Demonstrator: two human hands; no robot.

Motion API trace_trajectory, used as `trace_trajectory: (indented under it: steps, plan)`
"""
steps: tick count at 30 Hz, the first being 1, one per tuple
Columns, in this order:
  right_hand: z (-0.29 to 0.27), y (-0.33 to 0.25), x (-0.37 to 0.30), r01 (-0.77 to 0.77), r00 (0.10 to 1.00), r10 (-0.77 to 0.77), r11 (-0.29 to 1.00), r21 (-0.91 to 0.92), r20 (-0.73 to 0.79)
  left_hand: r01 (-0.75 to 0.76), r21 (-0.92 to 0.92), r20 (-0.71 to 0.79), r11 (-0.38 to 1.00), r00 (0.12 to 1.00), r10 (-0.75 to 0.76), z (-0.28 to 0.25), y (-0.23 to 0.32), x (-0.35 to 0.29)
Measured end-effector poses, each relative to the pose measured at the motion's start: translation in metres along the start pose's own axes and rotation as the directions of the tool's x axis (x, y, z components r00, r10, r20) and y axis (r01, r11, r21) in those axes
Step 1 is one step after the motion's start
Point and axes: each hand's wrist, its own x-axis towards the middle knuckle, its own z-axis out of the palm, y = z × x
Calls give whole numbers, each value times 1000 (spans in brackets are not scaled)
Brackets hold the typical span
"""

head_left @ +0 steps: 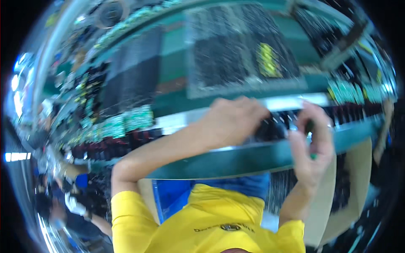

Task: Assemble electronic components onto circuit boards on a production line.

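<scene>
My left hand (pixel 238 121) reaches across the bench edge with bent fingers, next to dark glossy parts (pixel 273 127) lying in a row. Its fingertips are smeared and partly hidden, so a grip on one of those parts cannot be made out. To the right of them, my right hand (pixel 316 145) is raised with its fingers curled toward the thumb. A small dark green thing (pixel 310 125) shows inside that curl; blur hides its kind. Behind both hands runs a pale strip (pixel 291 101) along the bench.
Green circuit boards (pixel 126 122) line the bench at left, with more boards (pixel 352 92) at right. Dark film-covered sheets (pixel 232 55) lie farther back, a yellow-green piece (pixel 269 60) on one. Below the green bench edge (pixel 219 162) stands an open cardboard box (pixel 322 202). Other people work at both sides.
</scene>
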Motion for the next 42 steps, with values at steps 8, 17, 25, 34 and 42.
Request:
trace_trajectory:
  steps: [8,17,25,34,42]
  plan:
    - [-15,35,-44,132,987,6,557,-820,163,184,-192,80,964,982,-171,8,12,9]
    - [-16,45,-50,166,984,-46,577,-800,171,249,-86,10,965,968,-249,21,20,14]
    - [-16,45,-49,152,986,-37,588,-794,162,198,3,-7,980,980,-198,24,21,21]
    - [-15,46,-50,143,987,-27,599,-788,158,186,10,-2,983,983,-186,26,21,23]
    - [-16,46,-50,142,986,-19,597,-790,164,247,-72,59,966,968,-243,25,23,23]
